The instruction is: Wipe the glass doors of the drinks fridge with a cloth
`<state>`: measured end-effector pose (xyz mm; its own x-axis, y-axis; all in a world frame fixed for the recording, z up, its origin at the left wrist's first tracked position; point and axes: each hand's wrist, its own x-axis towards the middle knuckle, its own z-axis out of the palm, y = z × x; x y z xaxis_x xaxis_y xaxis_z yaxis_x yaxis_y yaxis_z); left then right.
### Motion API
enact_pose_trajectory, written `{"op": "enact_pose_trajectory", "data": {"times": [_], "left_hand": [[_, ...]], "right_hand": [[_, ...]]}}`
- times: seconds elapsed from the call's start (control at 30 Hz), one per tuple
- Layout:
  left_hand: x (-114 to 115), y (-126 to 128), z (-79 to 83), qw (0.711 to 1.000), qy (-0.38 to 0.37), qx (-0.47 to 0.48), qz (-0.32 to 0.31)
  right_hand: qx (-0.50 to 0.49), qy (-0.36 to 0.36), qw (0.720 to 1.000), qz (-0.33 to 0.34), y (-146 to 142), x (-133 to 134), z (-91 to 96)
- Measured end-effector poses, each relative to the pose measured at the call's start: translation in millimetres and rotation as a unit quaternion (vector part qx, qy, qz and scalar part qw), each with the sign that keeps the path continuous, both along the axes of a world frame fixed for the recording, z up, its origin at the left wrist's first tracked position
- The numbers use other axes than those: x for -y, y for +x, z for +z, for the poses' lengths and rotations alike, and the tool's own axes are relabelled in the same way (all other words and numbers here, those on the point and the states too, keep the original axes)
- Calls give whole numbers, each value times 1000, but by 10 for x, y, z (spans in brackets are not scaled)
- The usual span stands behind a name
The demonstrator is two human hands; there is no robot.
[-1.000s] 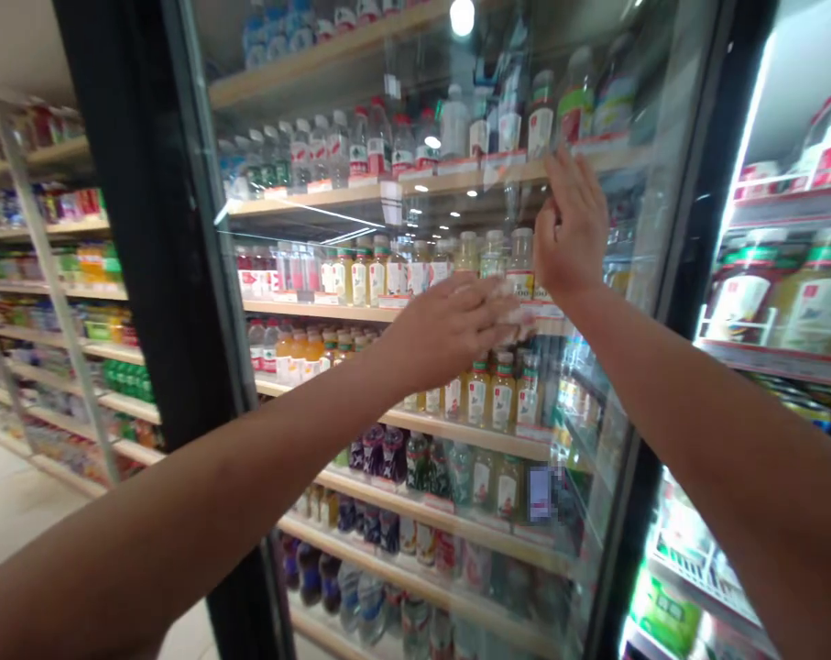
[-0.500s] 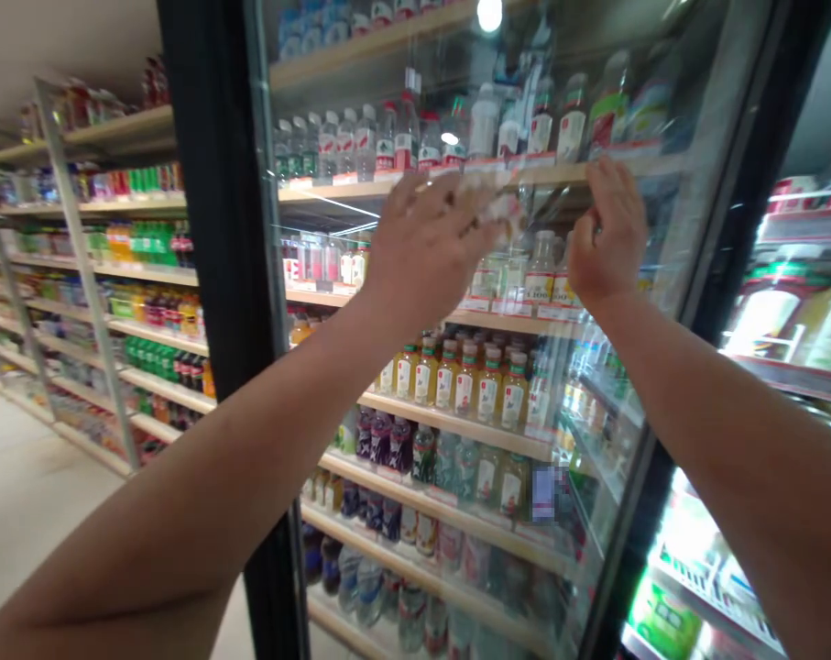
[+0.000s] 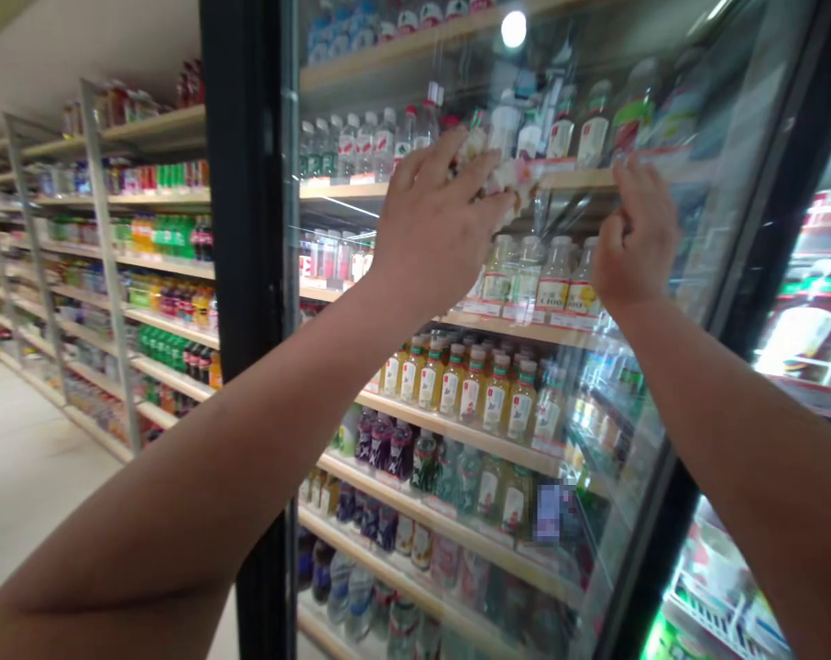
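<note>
Left of the glass door (image 3: 721,183), open shelving (image 3: 110,275) bears green and orange bottles (image 3: 164,236), labels too small to read. At the door's upper middle, the left hand (image 3: 432,234) grips a crumpled, pale, pink-marked cloth (image 3: 515,181) against the glass. Behind the door's middle, yellow-labelled bottles (image 3: 554,282) read "C100"; below them, white-labelled bottles (image 3: 496,399) hold amber drink. Near the door's right edge, the right hand (image 3: 639,234) is unclenched, fingers loosely bent; whether it touches the glass, I cannot tell. Right of the door, a dark bottle (image 3: 803,325) blurs.
</note>
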<state>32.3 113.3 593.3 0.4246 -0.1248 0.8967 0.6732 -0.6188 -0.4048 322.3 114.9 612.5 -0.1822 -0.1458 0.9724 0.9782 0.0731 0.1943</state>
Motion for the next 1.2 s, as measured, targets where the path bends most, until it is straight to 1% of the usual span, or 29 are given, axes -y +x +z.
{"op": "enact_pose_trajectory", "data": {"times": [0.1, 0.27, 0.37, 0.47, 0.63, 0.7, 0.83, 0.9, 1.0, 1.07, 1.13, 1.2], "left_hand": [[5, -24, 9, 1000, -4, -7, 13], [31, 8, 8, 998, 35, 14, 42], [40, 10, -13, 998, 38, 16, 44], [36, -19, -15, 998, 45, 7, 46], [-4, -16, 4, 993, 84, 21, 74], [-18, 7, -17, 994, 71, 21, 76], [-7, 37, -75, 997, 48, -35, 52], [4, 27, -71, 997, 42, -52, 40], [2, -9, -23, 998, 39, -30, 32], [-9, -21, 1, 999, 38, -3, 38], [-10, 2, -6, 998, 39, 15, 53], [10, 56, -40, 997, 38, 0, 67]], "right_hand": [[6, -8, 1000, -13, -11, 5, -5], [-10, -12, 999, -48, -22, 13, -4], [-11, -18, 997, -68, -19, 12, -4], [-2, -8, 998, -61, -17, 17, -11], [19, -2, 999, -35, -29, 31, -31], [16, -5, 1000, -21, -40, 24, -33], [6, 16, 1000, -6, -53, -3, -23], [11, 18, 1000, -6, -46, -10, -19], [20, 24, 1000, -6, -18, -11, -11], [22, 32, 999, -8, 1, -11, -5], [19, 35, 999, -12, 12, -13, -1], [18, 33, 999, -15, 20, -15, 1]]}}
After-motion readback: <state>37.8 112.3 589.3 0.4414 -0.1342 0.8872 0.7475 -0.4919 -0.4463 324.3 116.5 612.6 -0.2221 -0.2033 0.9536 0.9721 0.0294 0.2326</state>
